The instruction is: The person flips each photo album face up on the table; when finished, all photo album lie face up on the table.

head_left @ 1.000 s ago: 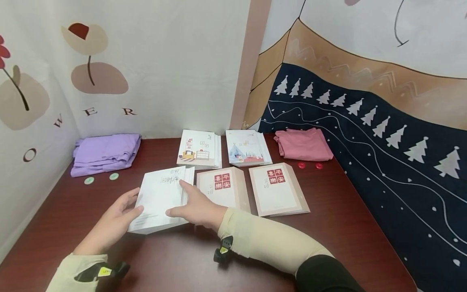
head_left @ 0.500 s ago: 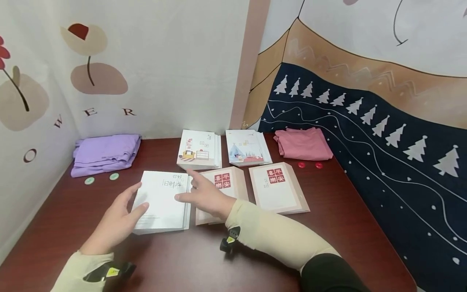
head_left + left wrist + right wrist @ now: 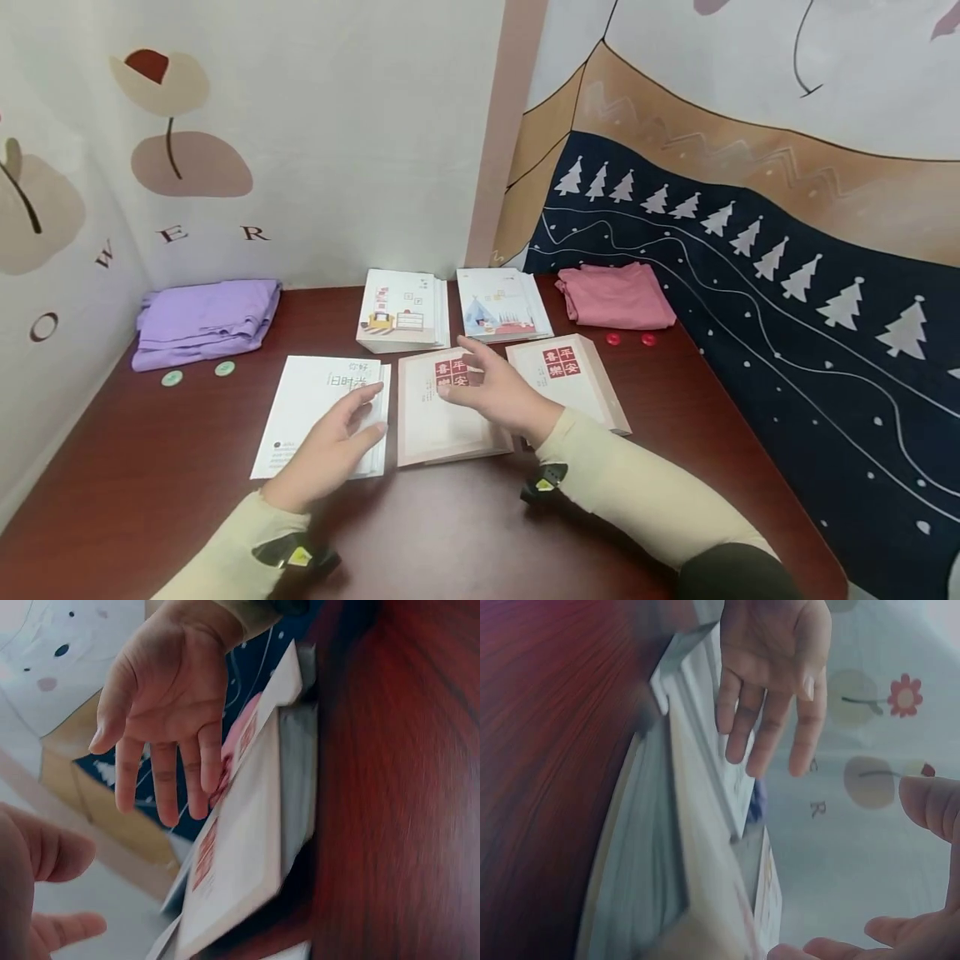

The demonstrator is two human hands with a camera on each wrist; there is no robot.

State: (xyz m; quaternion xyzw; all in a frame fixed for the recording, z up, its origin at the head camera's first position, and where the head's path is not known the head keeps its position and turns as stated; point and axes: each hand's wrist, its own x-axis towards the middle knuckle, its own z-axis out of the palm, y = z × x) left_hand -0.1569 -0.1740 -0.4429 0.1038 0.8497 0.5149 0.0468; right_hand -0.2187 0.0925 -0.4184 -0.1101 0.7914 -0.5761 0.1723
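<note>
White book, squared up a second ago, now flat on the bench beside the red-stamped book. Left hand off its edge, fingers spread loosely over the cover. Right hand shifted across, spread, empty, over the red-stamped book. Placement apparently finished.

A staged tabletop corner: printed backdrop cloths enclose a wooden table.
</note>
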